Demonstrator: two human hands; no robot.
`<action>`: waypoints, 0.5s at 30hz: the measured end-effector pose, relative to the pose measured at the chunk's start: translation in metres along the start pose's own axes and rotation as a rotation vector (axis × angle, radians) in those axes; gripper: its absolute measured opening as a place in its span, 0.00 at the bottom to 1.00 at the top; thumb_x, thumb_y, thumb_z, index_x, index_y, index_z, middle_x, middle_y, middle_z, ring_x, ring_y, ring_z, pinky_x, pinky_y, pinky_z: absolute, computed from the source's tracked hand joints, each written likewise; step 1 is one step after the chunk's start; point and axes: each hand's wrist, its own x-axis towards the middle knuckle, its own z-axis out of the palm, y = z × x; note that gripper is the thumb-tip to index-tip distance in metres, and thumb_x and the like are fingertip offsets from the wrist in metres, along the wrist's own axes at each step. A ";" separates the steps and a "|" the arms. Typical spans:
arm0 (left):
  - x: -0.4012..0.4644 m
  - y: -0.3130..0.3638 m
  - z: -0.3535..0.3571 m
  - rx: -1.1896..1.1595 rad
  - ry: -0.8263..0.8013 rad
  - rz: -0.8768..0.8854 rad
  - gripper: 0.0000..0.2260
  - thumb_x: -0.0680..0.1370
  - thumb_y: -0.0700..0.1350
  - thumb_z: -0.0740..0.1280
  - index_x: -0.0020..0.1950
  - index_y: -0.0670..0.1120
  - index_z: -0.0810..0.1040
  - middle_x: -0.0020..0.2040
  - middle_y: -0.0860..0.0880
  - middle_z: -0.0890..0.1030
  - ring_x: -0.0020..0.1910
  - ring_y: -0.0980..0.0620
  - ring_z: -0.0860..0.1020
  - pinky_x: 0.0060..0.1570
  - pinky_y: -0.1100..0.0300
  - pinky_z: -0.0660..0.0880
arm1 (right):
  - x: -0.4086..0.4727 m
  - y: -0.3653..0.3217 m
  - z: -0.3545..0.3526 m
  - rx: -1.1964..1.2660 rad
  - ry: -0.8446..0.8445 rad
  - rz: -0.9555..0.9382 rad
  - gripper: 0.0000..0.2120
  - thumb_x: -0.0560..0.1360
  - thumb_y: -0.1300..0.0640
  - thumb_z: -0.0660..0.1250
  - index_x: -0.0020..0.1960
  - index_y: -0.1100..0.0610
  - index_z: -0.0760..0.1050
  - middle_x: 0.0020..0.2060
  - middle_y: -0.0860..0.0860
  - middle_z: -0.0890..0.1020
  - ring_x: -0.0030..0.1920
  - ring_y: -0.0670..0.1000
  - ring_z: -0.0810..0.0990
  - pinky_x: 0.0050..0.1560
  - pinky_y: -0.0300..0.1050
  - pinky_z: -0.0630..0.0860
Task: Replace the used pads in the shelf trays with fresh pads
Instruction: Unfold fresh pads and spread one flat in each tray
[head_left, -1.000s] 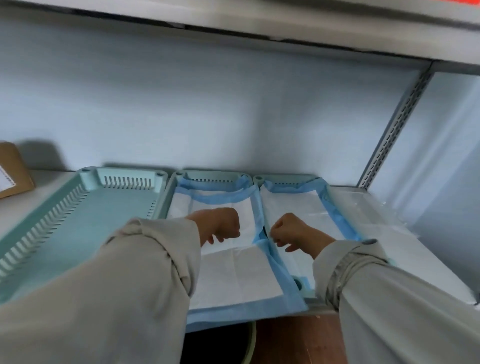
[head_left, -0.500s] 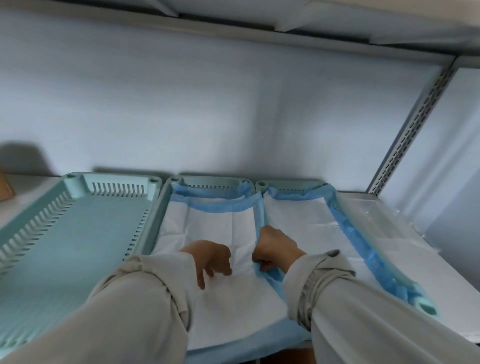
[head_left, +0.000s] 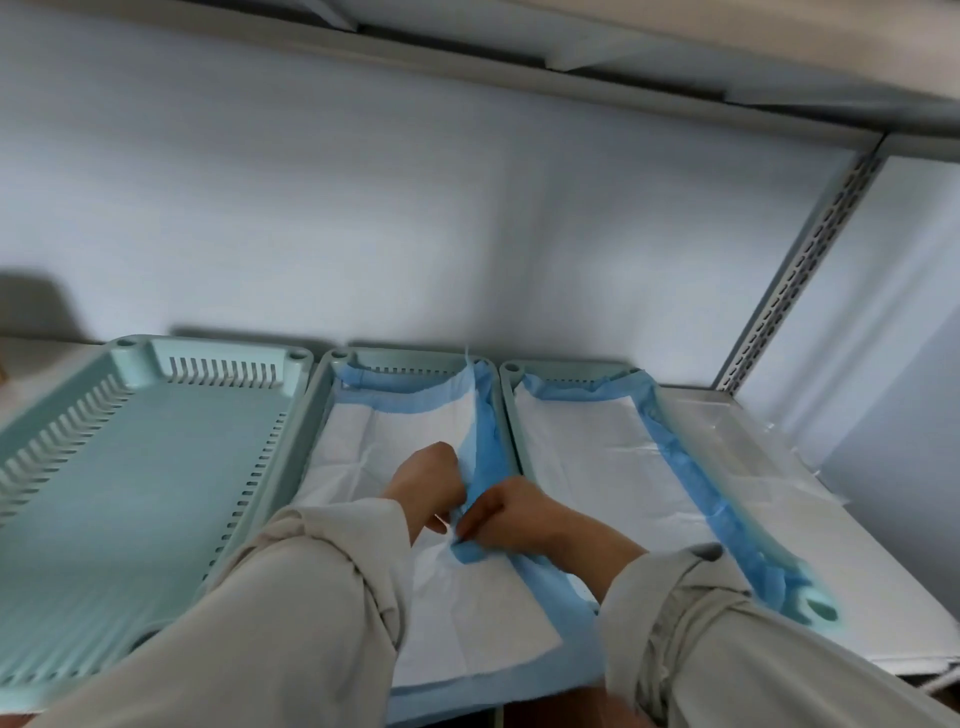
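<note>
Three teal trays sit side by side on the shelf (head_left: 883, 597), and I take the middle tray (head_left: 332, 364) as the reference. Left of it, touching rim to rim, is the bare tray (head_left: 130, 467), which holds no pad. Right of it, also rim to rim, is the right tray (head_left: 511, 371), lined with a white pad (head_left: 587, 457) whose blue border runs along its far and right sides. Inside the middle tray lies the middle pad (head_left: 467, 613), white with a blue border, its near edge overhanging the tray's front.

My left hand (head_left: 428, 483) is closed on the blue border (head_left: 483, 436) along the middle tray's right wall, fingers curled around the fabric. My right hand (head_left: 511, 519) is just beside it, touching, fingertips pinched on the same border slightly nearer the front. The border is bunched and lifted between both grips. Beyond the right tray, clear plastic film (head_left: 753, 457) lies flat on the shelf.
</note>
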 end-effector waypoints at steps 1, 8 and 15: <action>0.000 -0.002 0.000 -0.012 0.015 -0.009 0.03 0.77 0.37 0.64 0.50 0.40 0.72 0.47 0.39 0.82 0.40 0.45 0.84 0.33 0.57 0.82 | 0.004 0.003 -0.005 0.070 0.106 0.062 0.11 0.73 0.63 0.68 0.55 0.60 0.81 0.46 0.54 0.81 0.46 0.49 0.77 0.54 0.44 0.75; 0.004 -0.009 -0.007 -0.041 0.092 0.005 0.03 0.79 0.38 0.60 0.45 0.43 0.69 0.38 0.44 0.78 0.30 0.52 0.78 0.32 0.61 0.80 | 0.036 0.001 -0.015 0.140 0.219 0.352 0.05 0.73 0.66 0.64 0.44 0.61 0.68 0.39 0.58 0.75 0.43 0.60 0.83 0.42 0.53 0.82; 0.006 -0.013 -0.008 -0.051 0.096 0.002 0.03 0.79 0.40 0.60 0.52 0.42 0.69 0.39 0.45 0.77 0.31 0.53 0.78 0.29 0.63 0.78 | 0.038 0.003 -0.011 -0.393 0.200 0.220 0.07 0.68 0.62 0.69 0.46 0.61 0.77 0.42 0.55 0.83 0.43 0.54 0.83 0.36 0.42 0.74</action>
